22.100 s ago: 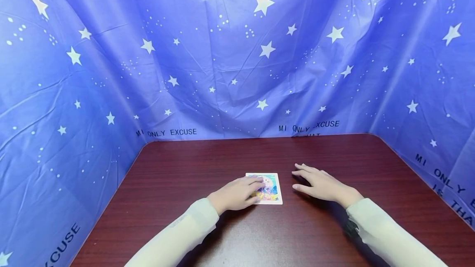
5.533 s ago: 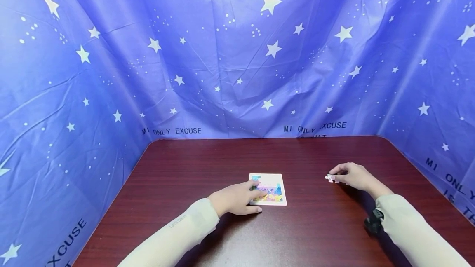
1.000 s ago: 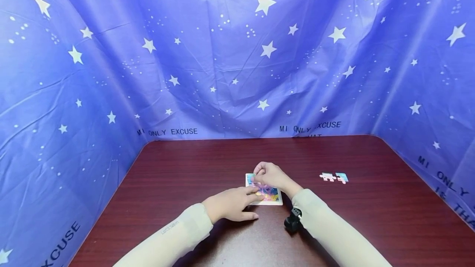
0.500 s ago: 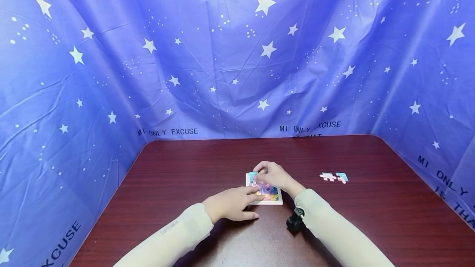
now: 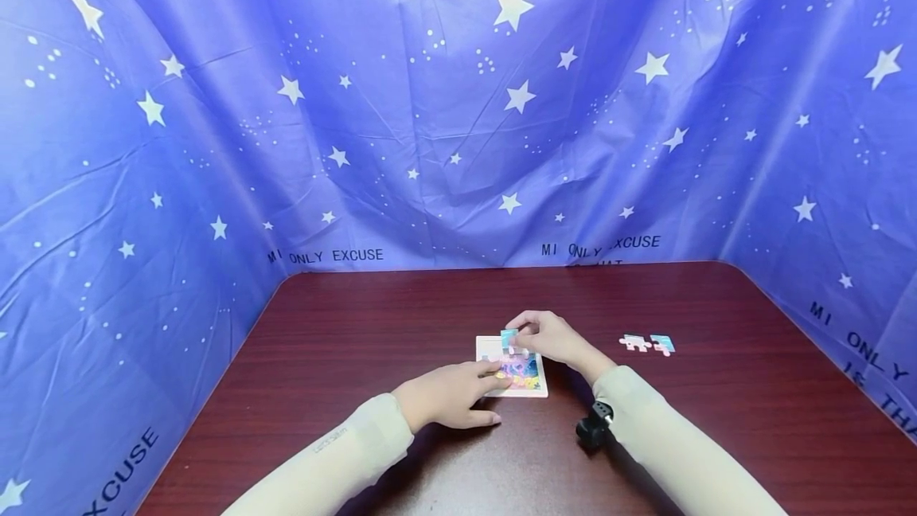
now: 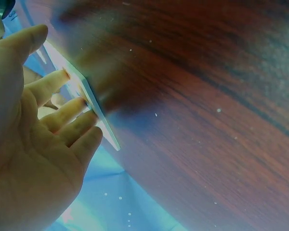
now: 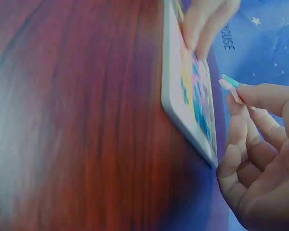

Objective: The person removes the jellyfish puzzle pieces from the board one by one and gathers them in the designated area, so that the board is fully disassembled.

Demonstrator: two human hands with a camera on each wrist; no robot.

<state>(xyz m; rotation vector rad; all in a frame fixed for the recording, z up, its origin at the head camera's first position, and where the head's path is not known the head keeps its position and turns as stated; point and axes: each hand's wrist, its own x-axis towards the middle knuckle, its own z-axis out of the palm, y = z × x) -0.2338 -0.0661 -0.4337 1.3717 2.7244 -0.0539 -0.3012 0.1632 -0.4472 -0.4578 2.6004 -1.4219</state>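
Observation:
A white-rimmed picture puzzle (image 5: 489, 343) lies on the table in the head view, its lower part filled with a pink, blue and yellow picture and its upper left bare white. Straight fingers of my left hand (image 5: 450, 394) rest on its lower left, thumb apart on the near side. Between thumb and fingertips, my right hand (image 5: 557, 343) pinches a teal and pink jigsaw piece (image 5: 509, 339) over the upper part of the puzzle. The right wrist view shows that jigsaw piece tilted, above the puzzle's raised rim (image 7: 167, 72).
Two loose jigsaw pieces lie to the right: a pinkish-white piece (image 5: 634, 343) and a teal and pink piece (image 5: 661, 343). The dark red wooden table (image 5: 344, 317) ends at a blue star-printed cloth (image 5: 430, 142). A black camera (image 5: 594, 427) hangs at the right wrist.
Over the last second my right hand has lifted the jigsaw piece from the puzzle's upper left corner and moved it rightward. My left hand has stayed put.

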